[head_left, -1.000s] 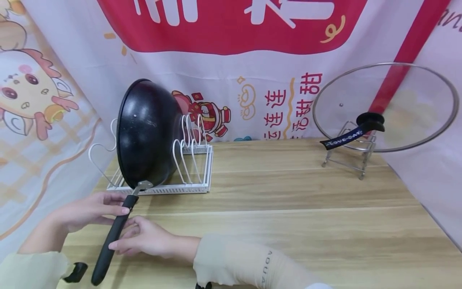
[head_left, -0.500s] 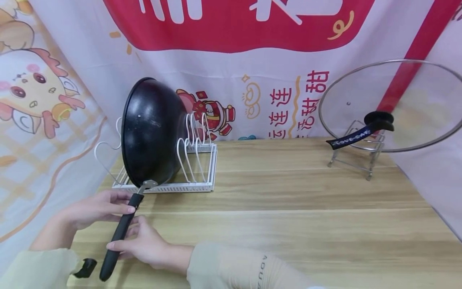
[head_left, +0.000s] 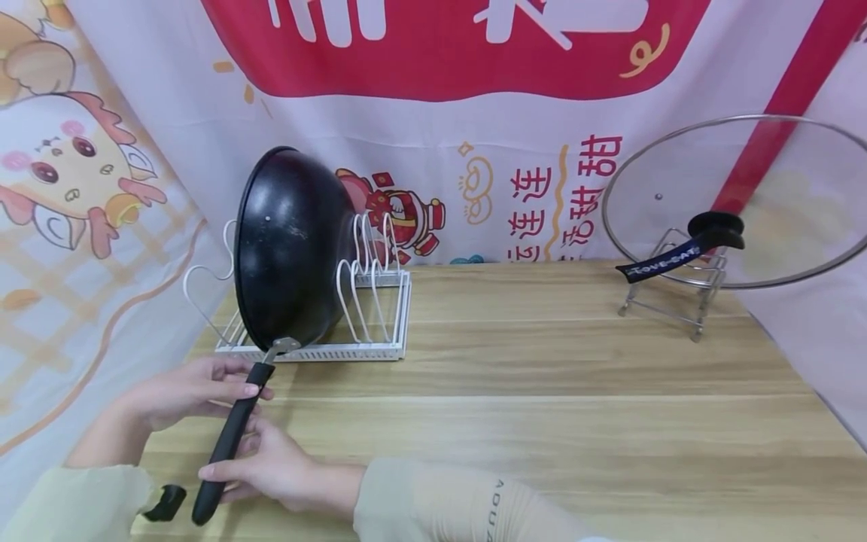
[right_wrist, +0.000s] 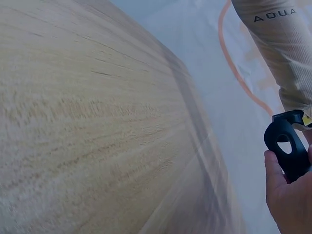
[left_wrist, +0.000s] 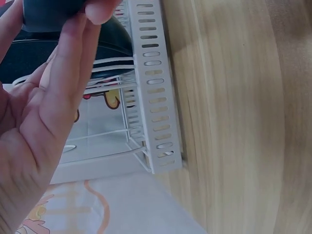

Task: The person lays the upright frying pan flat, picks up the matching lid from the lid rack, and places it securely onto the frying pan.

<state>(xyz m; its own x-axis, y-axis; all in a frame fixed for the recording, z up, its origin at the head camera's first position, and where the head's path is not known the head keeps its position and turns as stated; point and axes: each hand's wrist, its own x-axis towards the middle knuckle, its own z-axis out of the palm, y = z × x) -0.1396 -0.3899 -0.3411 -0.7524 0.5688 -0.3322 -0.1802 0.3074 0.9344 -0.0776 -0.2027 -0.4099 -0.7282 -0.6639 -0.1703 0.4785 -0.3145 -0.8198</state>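
A black wok stands on its side in a white wire rack, on the left of the table in the head view. Its long black handle slants toward the person. Near the wok end, my left hand holds this handle, thumb on top and fingers beneath. Lower down, my right hand grips it with the thumb across the top. The left wrist view has the left palm beside the rack's slotted rail. In the right wrist view the handle's end, with a hole, shows by the right hand.
A glass lid with a black knob leans on a small metal stand at the back right. Wood tabletop stretches between rack and stand. Printed cloth hangs behind and along the sides.
The head view has shifted, so the whole scene sits a little farther right. My right hand has slid slightly down the handle toward its end. The wok stays in the rack.
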